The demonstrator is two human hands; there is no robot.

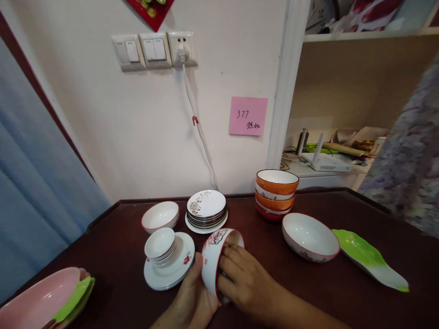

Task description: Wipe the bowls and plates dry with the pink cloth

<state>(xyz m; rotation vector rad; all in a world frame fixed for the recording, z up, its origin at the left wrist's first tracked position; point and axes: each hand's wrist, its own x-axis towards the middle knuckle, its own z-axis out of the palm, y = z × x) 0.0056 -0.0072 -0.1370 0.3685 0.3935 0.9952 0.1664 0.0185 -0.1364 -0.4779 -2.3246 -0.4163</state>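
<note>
A white bowl (210, 269) with a red rim and a red and black flower pattern is tipped on its side above the table, its mouth toward the right. My left hand (197, 294) cradles it from the left and below, thumb on its outer wall. The curled fingers of my right hand (242, 278) reach inside the bowl's mouth; whether they pinch something small there is hidden. Just left of the bowl are white plates (163, 281) with red flowers, carrying a stack of small white dishes (159, 244).
Behind stand stacked flowered plates (207, 205), a red-rimmed bowl (160, 215) and a stack of orange and red bowls (277, 189). To the right are another white bowl (310, 237) and a green leaf-shaped dish (368, 256). A pink dish (44, 292) lies front left on the dark table (116, 246).
</note>
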